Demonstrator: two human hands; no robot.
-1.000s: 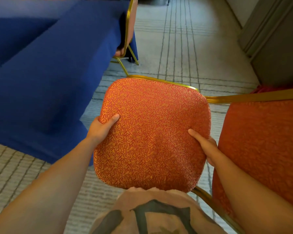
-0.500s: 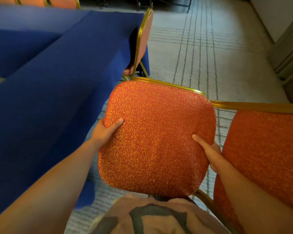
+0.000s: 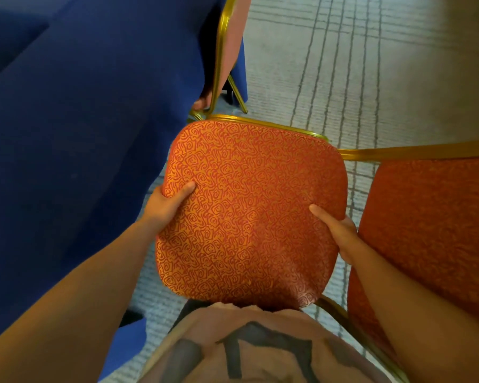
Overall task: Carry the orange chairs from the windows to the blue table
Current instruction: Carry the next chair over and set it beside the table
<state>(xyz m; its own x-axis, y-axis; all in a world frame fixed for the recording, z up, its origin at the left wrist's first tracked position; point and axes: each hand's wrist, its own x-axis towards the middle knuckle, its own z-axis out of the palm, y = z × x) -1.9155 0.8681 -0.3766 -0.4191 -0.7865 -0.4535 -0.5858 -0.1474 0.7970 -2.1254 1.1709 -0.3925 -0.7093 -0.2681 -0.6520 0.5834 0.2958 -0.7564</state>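
I hold an orange chair (image 3: 249,205) with a patterned cushion and gold frame in front of my chest, its padded seat facing up at me. My left hand (image 3: 168,201) grips the cushion's left edge, thumb on top. My right hand (image 3: 336,230) grips the right edge the same way. The chair's back panel (image 3: 432,225) fills the right side of the view. The blue table (image 3: 80,134), draped in a blue cloth, lies directly to the left, its cloth almost touching my left hand.
Another orange chair with a gold frame (image 3: 227,51) stands at the table's edge just ahead of the carried one. Grey carpet with dark lines (image 3: 371,64) stretches ahead and to the right.
I have walked forward along the table: the blue cloth and the chair ahead are closer and larger. Both hands keep the same grip on the cushion.
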